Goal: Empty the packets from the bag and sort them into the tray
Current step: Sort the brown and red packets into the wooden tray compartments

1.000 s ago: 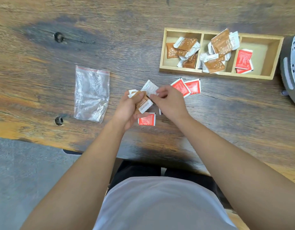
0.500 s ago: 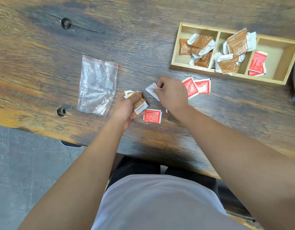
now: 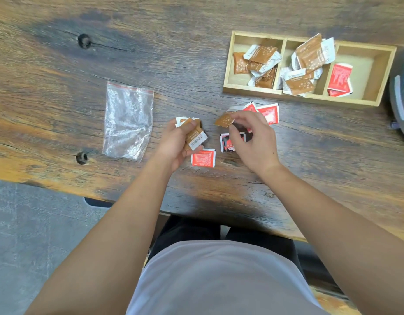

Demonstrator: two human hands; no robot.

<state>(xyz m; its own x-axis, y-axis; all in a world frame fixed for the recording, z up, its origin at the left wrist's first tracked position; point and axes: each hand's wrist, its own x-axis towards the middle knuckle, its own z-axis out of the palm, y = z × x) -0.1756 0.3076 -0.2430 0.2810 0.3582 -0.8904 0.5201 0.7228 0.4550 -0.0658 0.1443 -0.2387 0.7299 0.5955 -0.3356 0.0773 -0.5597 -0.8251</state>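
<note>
I see the wooden tray (image 3: 305,97) lying at the far right of the counter (image 3: 196,53), its long axis running left to right and tilted slightly down toward the right, split into three compartments: the left one holds a loose heap of brown packets (image 3: 258,64), the middle one a taller pile of brown-and-white packets (image 3: 306,64) that rises above the dividers, and the right one a couple of red packets (image 3: 338,79) stacked against its left wall, with bare floor to their right. The clear bag (image 3: 128,121) lies flat and empty-looking on the left, red-striped mouth pointing away from me, well apart from the tray. My left hand (image 3: 173,146) is curled closed around a small stack of brown packets (image 3: 195,137), white end pointing toward the right. My right hand (image 3: 255,142) pinches a single brown packet (image 3: 226,119) between thumb and fingertips, held just above the counter, its long axis roughly level and pointing left. Under and beside the right hand lie loose red packets: two (image 3: 268,112) just beyond the fingers, one (image 3: 227,144) in shadow below the palm, and another (image 3: 203,158) flat near the left hand. A grey round object (image 3: 403,87) sits at the right edge, just beside the tray's end. Open wood lies between the loose packets and the tray's near wall
</note>
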